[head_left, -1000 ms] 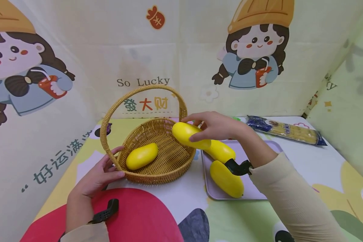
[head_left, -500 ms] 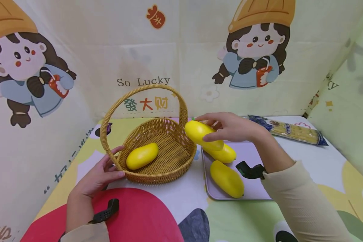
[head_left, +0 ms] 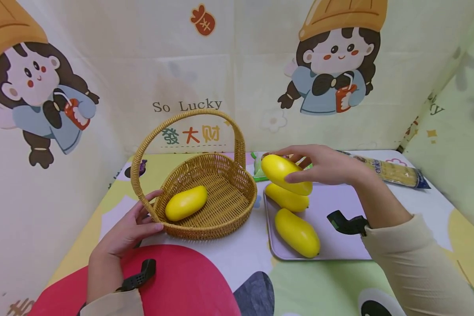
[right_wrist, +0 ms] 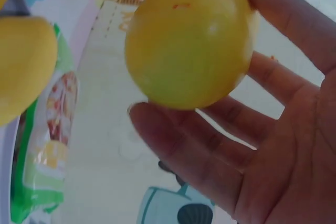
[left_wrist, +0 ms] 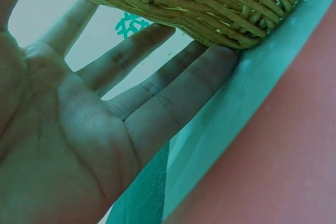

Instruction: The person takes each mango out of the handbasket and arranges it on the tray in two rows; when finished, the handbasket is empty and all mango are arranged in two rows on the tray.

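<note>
while spread left fingers (left_wrist: 176, 98) touch the basket (head_left: 215, 231), right fingers (right_wrist: 184, 153) grip a yellow mango (head_left: 278, 170).

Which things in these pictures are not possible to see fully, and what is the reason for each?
Head view: the green packet, partly hidden behind the held yellow fruit.
Head view: the right side of the purple tray, behind the right sleeve.
Head view: the left end of the long packet, partly behind the right hand.
Left wrist view: most of the basket, cut off by the top edge.
</note>
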`<control>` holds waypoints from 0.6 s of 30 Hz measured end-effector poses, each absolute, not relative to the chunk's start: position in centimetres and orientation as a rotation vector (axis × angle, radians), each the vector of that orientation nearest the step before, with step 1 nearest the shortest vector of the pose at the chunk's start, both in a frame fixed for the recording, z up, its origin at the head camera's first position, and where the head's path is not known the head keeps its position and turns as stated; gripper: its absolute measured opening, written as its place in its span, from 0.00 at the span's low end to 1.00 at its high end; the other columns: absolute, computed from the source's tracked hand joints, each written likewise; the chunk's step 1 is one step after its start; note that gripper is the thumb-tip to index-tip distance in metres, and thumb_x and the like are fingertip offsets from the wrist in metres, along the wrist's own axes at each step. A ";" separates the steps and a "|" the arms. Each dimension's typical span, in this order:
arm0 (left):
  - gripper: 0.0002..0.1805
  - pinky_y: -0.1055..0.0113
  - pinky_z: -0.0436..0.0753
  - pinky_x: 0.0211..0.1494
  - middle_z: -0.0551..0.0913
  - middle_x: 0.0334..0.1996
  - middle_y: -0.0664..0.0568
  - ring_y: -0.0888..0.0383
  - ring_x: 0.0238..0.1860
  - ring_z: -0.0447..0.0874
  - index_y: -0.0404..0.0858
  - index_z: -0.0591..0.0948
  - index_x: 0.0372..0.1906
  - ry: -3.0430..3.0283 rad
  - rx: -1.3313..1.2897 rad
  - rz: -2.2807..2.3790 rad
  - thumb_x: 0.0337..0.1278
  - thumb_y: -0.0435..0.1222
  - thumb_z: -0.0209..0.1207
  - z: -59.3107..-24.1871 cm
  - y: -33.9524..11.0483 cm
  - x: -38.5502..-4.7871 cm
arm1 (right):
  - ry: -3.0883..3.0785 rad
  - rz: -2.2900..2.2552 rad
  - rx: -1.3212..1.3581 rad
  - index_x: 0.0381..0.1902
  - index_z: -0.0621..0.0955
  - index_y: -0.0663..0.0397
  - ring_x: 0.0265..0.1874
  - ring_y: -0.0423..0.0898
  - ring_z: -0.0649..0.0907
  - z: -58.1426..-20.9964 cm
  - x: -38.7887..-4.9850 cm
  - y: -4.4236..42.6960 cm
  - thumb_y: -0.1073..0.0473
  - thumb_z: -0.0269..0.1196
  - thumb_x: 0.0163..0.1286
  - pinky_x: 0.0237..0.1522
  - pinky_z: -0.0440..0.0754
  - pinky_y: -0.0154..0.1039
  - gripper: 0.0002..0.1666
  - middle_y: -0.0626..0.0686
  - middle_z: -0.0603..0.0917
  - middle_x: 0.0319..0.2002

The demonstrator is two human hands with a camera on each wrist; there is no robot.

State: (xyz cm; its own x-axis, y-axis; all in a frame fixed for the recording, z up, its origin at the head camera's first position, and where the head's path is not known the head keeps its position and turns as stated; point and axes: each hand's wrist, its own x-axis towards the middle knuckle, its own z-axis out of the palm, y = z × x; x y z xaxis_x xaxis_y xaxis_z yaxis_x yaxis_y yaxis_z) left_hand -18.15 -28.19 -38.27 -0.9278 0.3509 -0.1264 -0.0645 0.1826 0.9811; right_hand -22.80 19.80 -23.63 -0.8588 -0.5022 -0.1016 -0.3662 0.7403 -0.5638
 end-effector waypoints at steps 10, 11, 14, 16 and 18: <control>0.46 0.72 0.82 0.59 0.50 0.81 0.37 0.71 0.60 0.78 0.56 0.52 0.83 2.155 0.255 1.792 0.69 0.33 0.63 -38.3 -28.2 -18.1 | 2.750 -0.761 -0.523 0.76 0.70 0.41 0.54 0.56 0.82 -24.7 -22.6 22.8 0.42 0.70 0.68 0.46 0.86 0.51 0.42 0.63 0.79 0.64; 0.46 0.72 0.82 0.59 0.50 0.81 0.37 0.71 0.60 0.78 0.56 0.52 0.83 2.155 0.256 1.792 0.69 0.32 0.63 -38.3 -28.3 -18.1 | 2.757 -0.750 -0.510 0.76 0.70 0.42 0.54 0.56 0.82 -24.9 -22.6 23.0 0.41 0.70 0.68 0.46 0.86 0.51 0.42 0.63 0.79 0.64; 0.46 0.73 0.82 0.59 0.50 0.81 0.37 0.71 0.60 0.78 0.56 0.52 0.83 2.154 0.262 1.792 0.69 0.32 0.62 -38.3 -28.3 -18.1 | 2.771 -0.729 -0.466 0.76 0.70 0.44 0.52 0.56 0.82 -25.6 -22.6 23.8 0.40 0.70 0.68 0.44 0.86 0.51 0.44 0.65 0.79 0.64; 0.46 0.73 0.82 0.59 0.50 0.81 0.37 0.71 0.60 0.78 0.55 0.52 0.83 2.153 0.268 1.791 0.69 0.32 0.62 -38.4 -28.3 -18.1 | 2.778 -0.730 -0.437 0.76 0.69 0.46 0.50 0.55 0.83 -26.0 -22.6 24.3 0.40 0.70 0.68 0.43 0.86 0.50 0.44 0.65 0.79 0.63; 0.46 0.73 0.82 0.59 0.50 0.81 0.38 0.71 0.60 0.78 0.55 0.52 0.83 2.149 0.272 1.796 0.70 0.32 0.62 -38.4 -28.4 -18.1 | 2.781 -0.745 -0.411 0.76 0.69 0.48 0.48 0.53 0.83 -26.3 -22.7 24.9 0.40 0.70 0.67 0.42 0.86 0.49 0.44 0.66 0.79 0.63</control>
State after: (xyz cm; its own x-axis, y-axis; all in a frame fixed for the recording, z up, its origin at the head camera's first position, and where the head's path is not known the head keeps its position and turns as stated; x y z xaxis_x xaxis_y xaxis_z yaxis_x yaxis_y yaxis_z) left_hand -18.14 -28.35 -38.39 -0.9288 0.3487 -0.1256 -0.0618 0.1886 0.9801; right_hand -22.70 24.93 -26.32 -0.9336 -0.3256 -0.1496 -0.2073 0.8313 -0.5156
